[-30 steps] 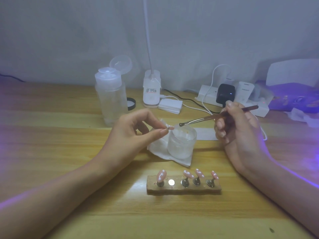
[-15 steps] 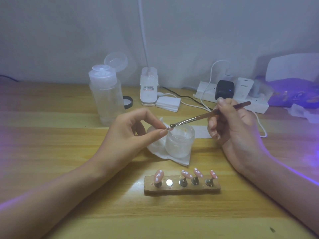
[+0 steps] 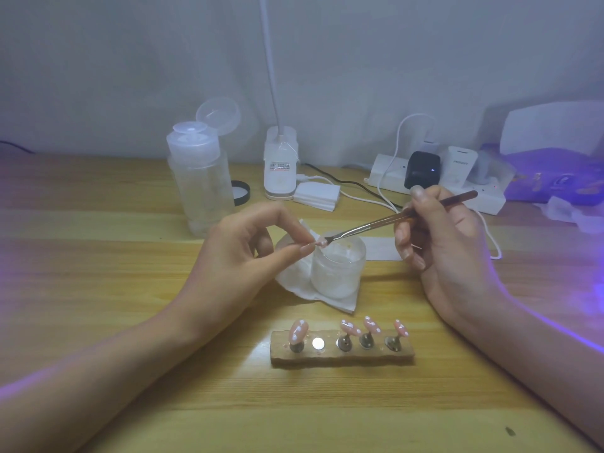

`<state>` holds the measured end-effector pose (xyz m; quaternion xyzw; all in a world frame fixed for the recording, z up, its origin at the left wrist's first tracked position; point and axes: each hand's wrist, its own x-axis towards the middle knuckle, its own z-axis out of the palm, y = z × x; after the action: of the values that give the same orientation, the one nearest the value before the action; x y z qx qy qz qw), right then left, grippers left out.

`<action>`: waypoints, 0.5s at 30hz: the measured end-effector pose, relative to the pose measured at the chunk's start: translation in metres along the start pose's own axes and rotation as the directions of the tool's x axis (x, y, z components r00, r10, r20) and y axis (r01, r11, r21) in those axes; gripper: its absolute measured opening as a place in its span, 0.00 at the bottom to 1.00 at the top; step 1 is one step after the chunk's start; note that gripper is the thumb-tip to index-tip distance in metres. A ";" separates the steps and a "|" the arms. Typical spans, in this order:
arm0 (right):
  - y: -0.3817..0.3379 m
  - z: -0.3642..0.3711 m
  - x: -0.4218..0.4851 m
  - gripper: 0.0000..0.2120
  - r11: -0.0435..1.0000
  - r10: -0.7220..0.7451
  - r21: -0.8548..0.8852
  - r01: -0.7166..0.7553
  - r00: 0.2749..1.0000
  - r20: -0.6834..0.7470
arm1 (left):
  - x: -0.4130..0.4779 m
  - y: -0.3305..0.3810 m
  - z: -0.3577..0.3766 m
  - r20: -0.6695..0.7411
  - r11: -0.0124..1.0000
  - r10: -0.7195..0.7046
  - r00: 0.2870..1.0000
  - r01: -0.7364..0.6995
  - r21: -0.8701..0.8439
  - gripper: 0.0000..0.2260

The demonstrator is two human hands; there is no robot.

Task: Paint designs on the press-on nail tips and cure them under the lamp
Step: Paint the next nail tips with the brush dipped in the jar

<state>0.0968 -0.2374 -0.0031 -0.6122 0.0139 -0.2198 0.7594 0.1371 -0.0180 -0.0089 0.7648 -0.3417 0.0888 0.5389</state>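
Observation:
My left hand (image 3: 242, 256) pinches a small pink nail tip (image 3: 321, 242) between thumb and forefinger, just above the frosted jar (image 3: 338, 269). My right hand (image 3: 438, 243) holds a thin brush (image 3: 392, 220), and its bristle end touches the held nail tip. Near the table's front, a wooden holder (image 3: 341, 353) carries several pink nail tips (image 3: 299, 330) with white dots on metal stands. One bare magnet spot (image 3: 317, 343) on the holder has no stand.
The jar sits on a white wipe (image 3: 295, 277). Behind stand a clear pump bottle (image 3: 199, 178) with its lid flipped up, a black cap (image 3: 241, 192), a white lamp base (image 3: 280, 165), white pads (image 3: 316, 194), and a power strip (image 3: 438, 178) with cables. Purple light glows at the right.
The brush tip has moved left from over the jar onto the nail tip in my left hand. My left hand has stayed nearly in place.

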 end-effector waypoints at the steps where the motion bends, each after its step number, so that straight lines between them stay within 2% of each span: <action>1: 0.000 0.000 0.000 0.13 1.000 0.005 0.008 -0.005 1.000 -0.005 | 0.000 0.000 0.000 -0.001 1.000 -0.001 1.000 0.001 -0.007 0.06; 6: -0.002 0.003 -0.001 0.11 1.000 -0.010 0.000 0.010 0.998 0.062 | 0.000 -0.001 0.000 -0.001 1.000 -0.004 1.000 0.004 -0.029 0.04; 11: -0.001 -0.001 0.001 0.12 0.999 0.037 0.020 -0.036 0.999 -0.032 | -0.001 -0.001 0.000 0.010 1.000 0.003 1.000 -0.003 -0.029 0.04; 15: -0.001 0.001 0.000 0.11 1.000 0.007 0.010 -0.008 0.999 0.040 | -0.001 -0.002 -0.001 0.008 0.999 0.001 1.000 0.000 -0.037 0.04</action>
<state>0.0971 -0.2366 -0.0013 -0.6128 0.0000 -0.2047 0.7633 0.1377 -0.0170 -0.0103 0.7549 -0.3456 0.0795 0.5517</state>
